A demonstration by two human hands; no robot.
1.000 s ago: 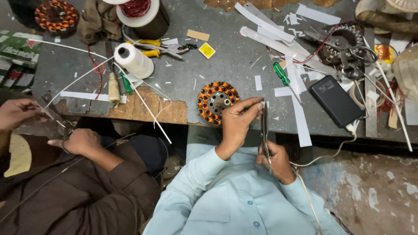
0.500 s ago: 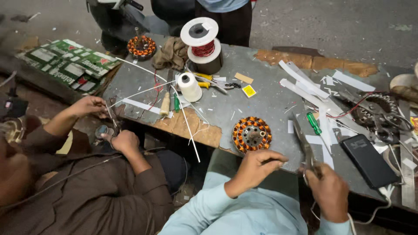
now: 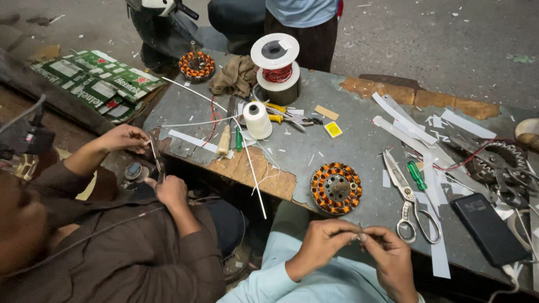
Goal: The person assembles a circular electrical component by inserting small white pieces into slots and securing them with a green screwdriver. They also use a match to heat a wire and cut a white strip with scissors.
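Item: your left hand (image 3: 320, 244) and right hand (image 3: 390, 255) pinch together on something too small to name; wound stator (image 3: 336, 188) untouched at twelve o'clock, scissors (image 3: 407, 199) laid at one o'clock

Dim, flat overhead light falls on the grey workbench (image 3: 348, 140); shadows stay soft. The frame's left edge blurs and stretches; the centre is sharp, without glare.

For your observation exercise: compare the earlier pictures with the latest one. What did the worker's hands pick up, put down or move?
The scissors, earlier held upright in the right hand, now lie on the table. The left hand and right hand now meet, pinching something tiny. The copper-wound stator stayed put.
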